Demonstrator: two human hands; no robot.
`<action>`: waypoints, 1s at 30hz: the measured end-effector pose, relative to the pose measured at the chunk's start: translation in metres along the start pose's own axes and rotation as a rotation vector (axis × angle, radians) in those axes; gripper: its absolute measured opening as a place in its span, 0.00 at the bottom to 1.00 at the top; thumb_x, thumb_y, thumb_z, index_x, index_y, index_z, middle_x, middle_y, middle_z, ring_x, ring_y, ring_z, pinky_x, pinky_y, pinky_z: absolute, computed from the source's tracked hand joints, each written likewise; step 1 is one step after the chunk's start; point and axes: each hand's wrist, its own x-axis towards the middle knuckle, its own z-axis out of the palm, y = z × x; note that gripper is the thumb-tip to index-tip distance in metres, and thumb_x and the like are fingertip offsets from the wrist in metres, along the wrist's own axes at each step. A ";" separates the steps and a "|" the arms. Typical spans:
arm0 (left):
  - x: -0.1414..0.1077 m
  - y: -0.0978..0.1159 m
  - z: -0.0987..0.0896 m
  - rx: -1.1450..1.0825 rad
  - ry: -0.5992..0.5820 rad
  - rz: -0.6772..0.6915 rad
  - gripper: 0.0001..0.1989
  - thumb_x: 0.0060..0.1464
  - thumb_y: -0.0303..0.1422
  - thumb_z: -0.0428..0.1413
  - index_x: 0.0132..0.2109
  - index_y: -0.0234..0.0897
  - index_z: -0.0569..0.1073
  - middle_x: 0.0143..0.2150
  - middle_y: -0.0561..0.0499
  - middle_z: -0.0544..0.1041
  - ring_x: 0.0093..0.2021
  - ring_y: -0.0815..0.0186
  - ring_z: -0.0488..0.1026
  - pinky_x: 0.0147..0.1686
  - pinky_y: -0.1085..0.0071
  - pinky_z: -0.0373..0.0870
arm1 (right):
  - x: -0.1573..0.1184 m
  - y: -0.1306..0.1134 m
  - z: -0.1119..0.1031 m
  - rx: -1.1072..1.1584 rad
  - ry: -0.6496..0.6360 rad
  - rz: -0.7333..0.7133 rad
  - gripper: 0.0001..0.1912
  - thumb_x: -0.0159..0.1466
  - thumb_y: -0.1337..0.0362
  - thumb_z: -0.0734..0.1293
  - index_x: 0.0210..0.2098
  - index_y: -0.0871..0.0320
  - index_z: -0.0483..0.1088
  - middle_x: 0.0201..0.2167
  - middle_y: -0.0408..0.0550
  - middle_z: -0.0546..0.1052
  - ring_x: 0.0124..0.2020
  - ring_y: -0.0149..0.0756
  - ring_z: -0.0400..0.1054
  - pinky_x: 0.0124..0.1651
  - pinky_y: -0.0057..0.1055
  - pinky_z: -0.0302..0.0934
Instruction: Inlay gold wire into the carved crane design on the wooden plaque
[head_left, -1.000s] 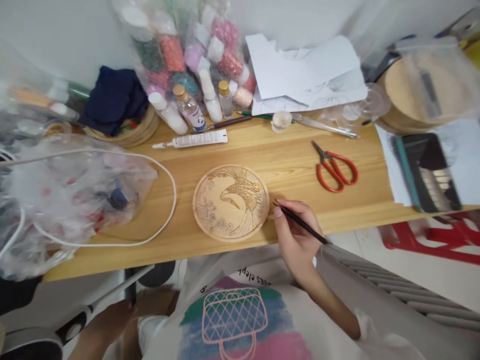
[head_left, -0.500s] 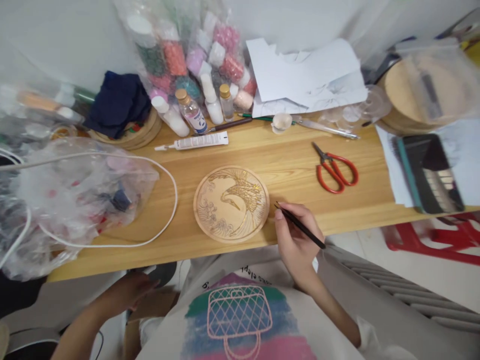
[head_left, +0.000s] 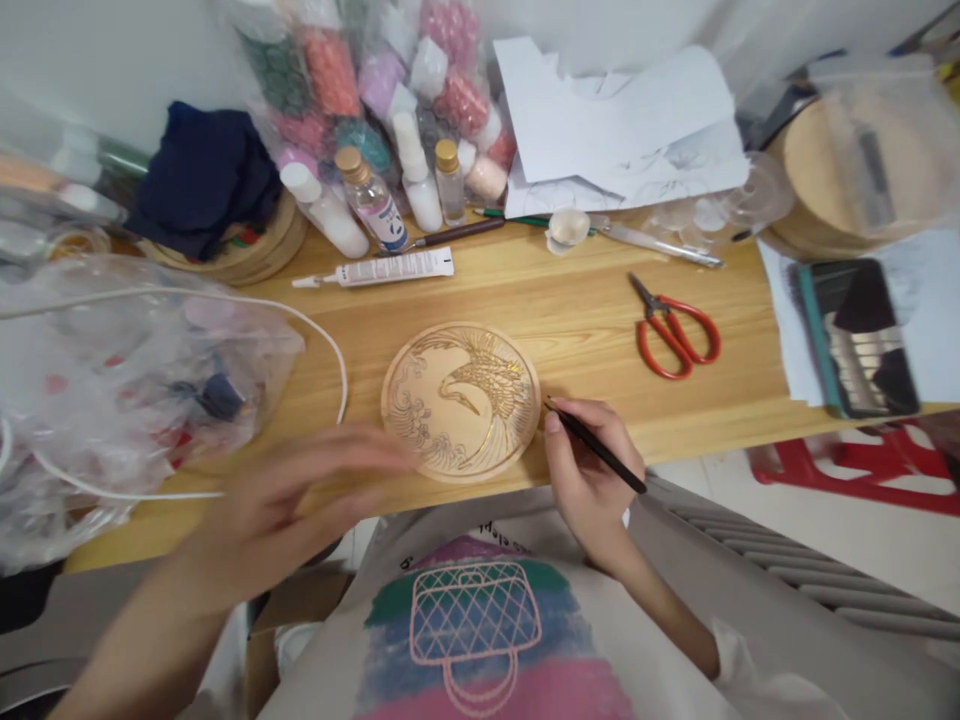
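Note:
A round wooden disc [head_left: 450, 455] with a gold-lined crane and wave pattern lies flat near the table's front edge. My right hand [head_left: 596, 455] rests just right of the disc, its fingers closed round slim black tweezers [head_left: 604, 455] whose tips point up and left towards the rim. From the left comes my left hand [head_left: 300, 500], smeared by motion, with fingers stretched out and the thumb apart. Its fingertips reach the disc's lower left edge; whether they touch it I cannot tell. Red-handled scissors [head_left: 675, 335] lie to the upper right of the disc.
Behind the disc are a white tube [head_left: 394, 268], small bottles [head_left: 375, 205], a pen-like knife [head_left: 660, 245] and paper sheets [head_left: 622, 130]. Plastic bags [head_left: 150, 370] and a white cable [head_left: 341, 370] cover the left side. A phone [head_left: 862, 340] lies at right.
My left hand has risen from below the table edge and moved right to the disc. My right hand still holds the tweezers in nearly the same place. The view has shifted slightly.

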 end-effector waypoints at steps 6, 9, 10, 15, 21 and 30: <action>0.084 0.017 0.058 0.498 0.130 0.373 0.20 0.64 0.41 0.50 0.55 0.31 0.72 0.59 0.37 0.73 0.60 0.50 0.69 0.58 0.53 0.67 | 0.001 -0.005 0.002 -0.161 0.045 -0.098 0.17 0.60 0.76 0.67 0.47 0.55 0.71 0.38 0.46 0.78 0.40 0.33 0.73 0.44 0.32 0.70; 0.089 0.014 0.067 0.564 0.117 0.441 0.25 0.64 0.45 0.49 0.56 0.28 0.70 0.60 0.36 0.72 0.60 0.49 0.69 0.57 0.53 0.66 | 0.003 -0.009 0.004 -0.281 0.031 -0.154 0.18 0.60 0.77 0.67 0.48 0.55 0.70 0.39 0.47 0.79 0.41 0.34 0.74 0.45 0.33 0.71; 0.089 0.012 0.067 0.560 0.112 0.443 0.25 0.64 0.45 0.49 0.57 0.27 0.70 0.60 0.35 0.72 0.60 0.49 0.69 0.57 0.53 0.66 | 0.004 -0.010 0.005 -0.297 0.014 -0.158 0.19 0.61 0.77 0.66 0.49 0.55 0.70 0.40 0.48 0.79 0.41 0.35 0.75 0.45 0.34 0.71; 0.090 0.006 0.066 0.510 0.068 0.430 0.24 0.64 0.42 0.50 0.58 0.27 0.69 0.60 0.34 0.72 0.61 0.49 0.68 0.56 0.55 0.66 | 0.007 -0.015 0.005 -0.306 -0.069 -0.166 0.21 0.60 0.78 0.66 0.51 0.57 0.69 0.43 0.51 0.79 0.44 0.37 0.75 0.47 0.35 0.71; 0.090 0.007 0.067 0.484 0.074 0.441 0.23 0.63 0.40 0.52 0.58 0.27 0.70 0.59 0.32 0.72 0.60 0.47 0.69 0.56 0.53 0.67 | 0.008 -0.020 0.003 -0.383 -0.091 -0.165 0.21 0.59 0.78 0.68 0.51 0.60 0.70 0.42 0.53 0.80 0.43 0.37 0.76 0.47 0.34 0.72; 0.089 0.007 0.066 0.492 0.065 0.421 0.22 0.62 0.40 0.53 0.58 0.32 0.70 0.58 0.34 0.72 0.61 0.48 0.69 0.56 0.54 0.68 | 0.008 -0.022 0.004 -0.424 -0.086 -0.175 0.21 0.59 0.77 0.68 0.51 0.59 0.69 0.41 0.53 0.80 0.42 0.38 0.76 0.46 0.35 0.73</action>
